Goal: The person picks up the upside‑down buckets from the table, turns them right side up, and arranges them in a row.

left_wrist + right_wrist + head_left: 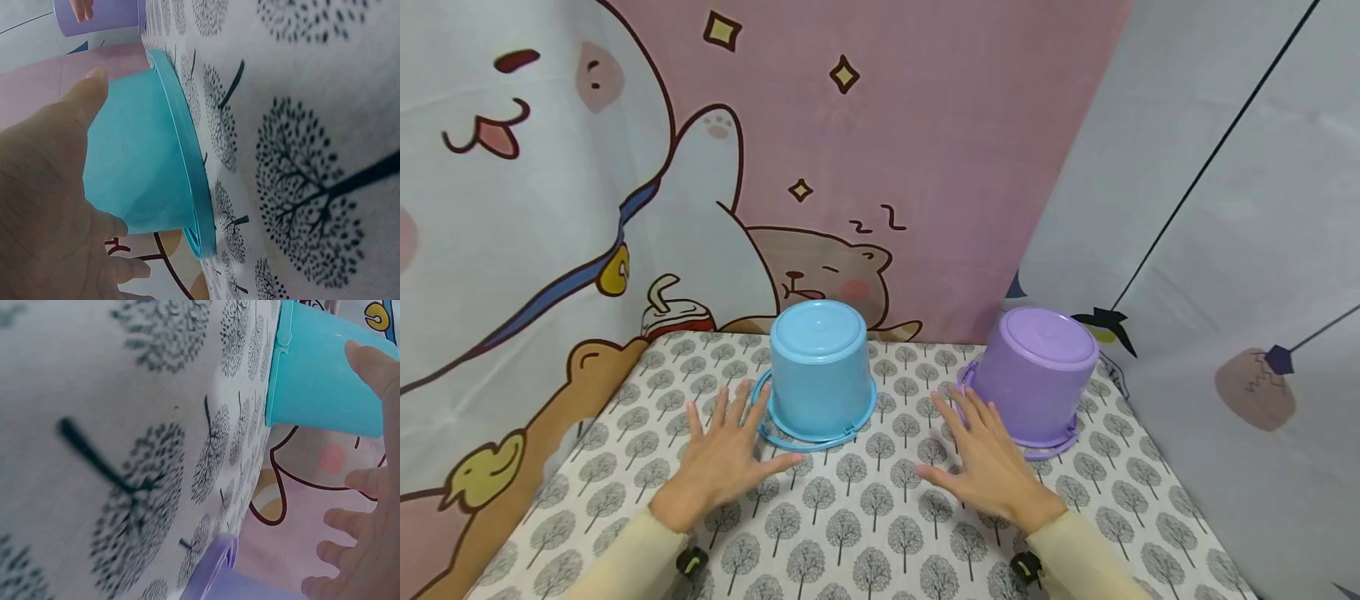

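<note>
A blue bucket (820, 375) stands upside down on the table, its handle lying around the rim on the cloth. To its right is a purple bucket (1037, 375), also upside down, with its handle low at the rim. My left hand (722, 458), fingers spread, is in front of the blue bucket's left side and holds nothing. My right hand (988, 467) is spread too, in front of the purple bucket's left side, with nothing in it. In the left wrist view the blue bucket (140, 150) lies beyond the thumb; the right wrist view shows the purple bucket (244, 584) low in the frame.
A white cloth printed with grey trees (850, 533) covers the table. Behind it hangs a pink curtain (955, 150) with cartoon animals, and a pale curtain (1240, 250) borders the right side.
</note>
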